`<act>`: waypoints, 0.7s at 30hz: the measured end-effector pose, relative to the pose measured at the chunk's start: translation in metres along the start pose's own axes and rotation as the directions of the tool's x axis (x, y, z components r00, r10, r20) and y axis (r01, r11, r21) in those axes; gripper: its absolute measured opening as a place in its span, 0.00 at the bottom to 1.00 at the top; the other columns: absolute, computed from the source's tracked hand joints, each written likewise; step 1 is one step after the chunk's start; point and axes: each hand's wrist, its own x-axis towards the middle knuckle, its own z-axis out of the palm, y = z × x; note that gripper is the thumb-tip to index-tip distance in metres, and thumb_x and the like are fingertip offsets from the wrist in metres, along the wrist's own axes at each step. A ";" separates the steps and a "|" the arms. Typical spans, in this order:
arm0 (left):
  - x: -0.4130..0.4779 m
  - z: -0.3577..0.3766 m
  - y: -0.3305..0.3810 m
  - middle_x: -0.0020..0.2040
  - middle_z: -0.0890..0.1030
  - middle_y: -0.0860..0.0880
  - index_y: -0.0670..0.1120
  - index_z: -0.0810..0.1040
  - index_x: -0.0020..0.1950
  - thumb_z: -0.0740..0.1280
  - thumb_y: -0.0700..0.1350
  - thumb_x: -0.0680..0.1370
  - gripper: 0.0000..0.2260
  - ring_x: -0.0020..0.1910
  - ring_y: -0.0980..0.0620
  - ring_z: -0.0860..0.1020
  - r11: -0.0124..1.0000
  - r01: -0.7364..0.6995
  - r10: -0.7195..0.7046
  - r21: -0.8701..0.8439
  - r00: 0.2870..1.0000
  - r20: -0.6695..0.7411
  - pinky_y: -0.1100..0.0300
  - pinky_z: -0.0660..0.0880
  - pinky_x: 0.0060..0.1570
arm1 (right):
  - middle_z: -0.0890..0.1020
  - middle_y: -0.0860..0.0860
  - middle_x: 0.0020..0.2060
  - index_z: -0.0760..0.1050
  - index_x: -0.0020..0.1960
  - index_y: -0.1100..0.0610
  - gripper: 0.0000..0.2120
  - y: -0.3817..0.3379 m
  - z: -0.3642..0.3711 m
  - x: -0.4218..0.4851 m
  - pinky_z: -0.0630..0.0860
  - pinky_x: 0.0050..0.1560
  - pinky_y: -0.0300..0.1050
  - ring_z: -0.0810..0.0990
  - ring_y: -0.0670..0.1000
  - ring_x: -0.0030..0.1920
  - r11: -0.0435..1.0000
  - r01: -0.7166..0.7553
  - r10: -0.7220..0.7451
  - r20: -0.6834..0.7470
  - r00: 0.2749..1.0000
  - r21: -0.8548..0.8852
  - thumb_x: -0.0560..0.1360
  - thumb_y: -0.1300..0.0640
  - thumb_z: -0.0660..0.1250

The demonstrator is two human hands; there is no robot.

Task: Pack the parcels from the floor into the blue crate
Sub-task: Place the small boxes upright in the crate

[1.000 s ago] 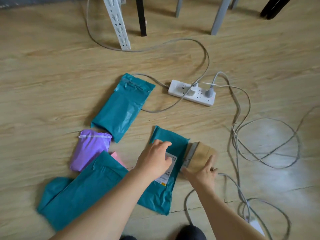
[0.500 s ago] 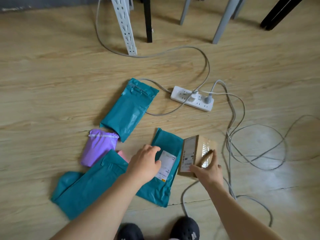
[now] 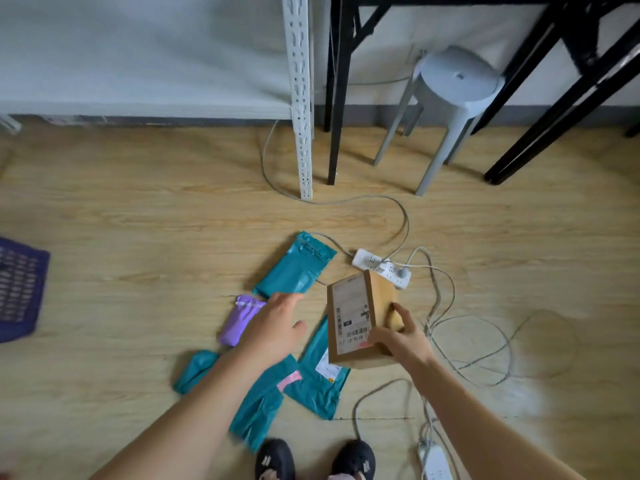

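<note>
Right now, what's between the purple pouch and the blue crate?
Only bare wooden floor separates the purple pouch and the blue crate, seen in the head view.

Storeroom or office back room, by the look. White slotted shelving upright on wood-look floor; right of it black table legs, grey plastic stool. In front of it: power strip, loose cables, teal mailer parcels.

One head-worn wide-angle view looks forward and down at the floor; left hand and right hand close at centre; shoes at bottom edge; wall along top.
</note>
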 end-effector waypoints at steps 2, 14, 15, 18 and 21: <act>-0.030 -0.035 0.007 0.70 0.66 0.47 0.49 0.63 0.73 0.62 0.46 0.78 0.23 0.68 0.48 0.69 1.000 0.006 -0.007 -0.016 0.999 -0.039 0.57 0.66 0.65 | 0.78 0.51 0.45 0.60 0.72 0.46 0.42 -0.030 0.001 -0.037 0.77 0.42 0.41 0.80 0.50 0.44 0.998 0.058 -0.058 0.033 0.998 0.010 0.61 0.54 0.72; -0.184 -0.159 -0.027 0.69 0.69 0.48 0.51 0.53 0.76 0.63 0.49 0.79 0.29 0.64 0.51 0.71 0.841 0.092 -0.231 -0.533 0.952 -0.199 0.59 0.68 0.61 | 0.79 0.56 0.54 0.66 0.70 0.44 0.44 -0.136 0.080 -0.204 0.73 0.48 0.43 0.78 0.53 0.51 0.964 0.259 -0.263 0.356 0.897 0.059 0.54 0.54 0.71; -0.195 -0.170 -0.037 0.70 0.69 0.48 0.52 0.51 0.77 0.64 0.50 0.79 0.31 0.65 0.50 0.71 0.814 0.091 -0.260 -0.574 0.941 -0.219 0.55 0.69 0.64 | 0.79 0.54 0.53 0.67 0.70 0.45 0.44 -0.143 0.092 -0.216 0.73 0.49 0.43 0.78 0.52 0.51 0.957 0.285 -0.283 0.370 0.885 0.050 0.53 0.54 0.70; -0.228 -0.198 -0.070 0.72 0.68 0.49 0.56 0.44 0.77 0.64 0.52 0.78 0.35 0.67 0.47 0.71 0.771 0.068 -0.297 -0.634 0.918 -0.263 0.45 0.71 0.64 | 0.78 0.50 0.47 0.70 0.68 0.47 0.41 -0.163 0.125 -0.254 0.72 0.42 0.39 0.78 0.48 0.45 0.930 0.365 -0.350 0.419 0.838 0.047 0.53 0.57 0.68; -0.260 -0.221 -0.104 0.72 0.68 0.49 0.59 0.41 0.76 0.64 0.52 0.78 0.37 0.69 0.47 0.69 0.765 0.041 -0.290 -0.642 0.913 -0.287 0.44 0.72 0.63 | 0.80 0.55 0.49 0.69 0.68 0.48 0.40 -0.179 0.161 -0.288 0.70 0.37 0.35 0.77 0.47 0.42 0.914 0.406 -0.371 0.477 0.797 0.032 0.54 0.58 0.66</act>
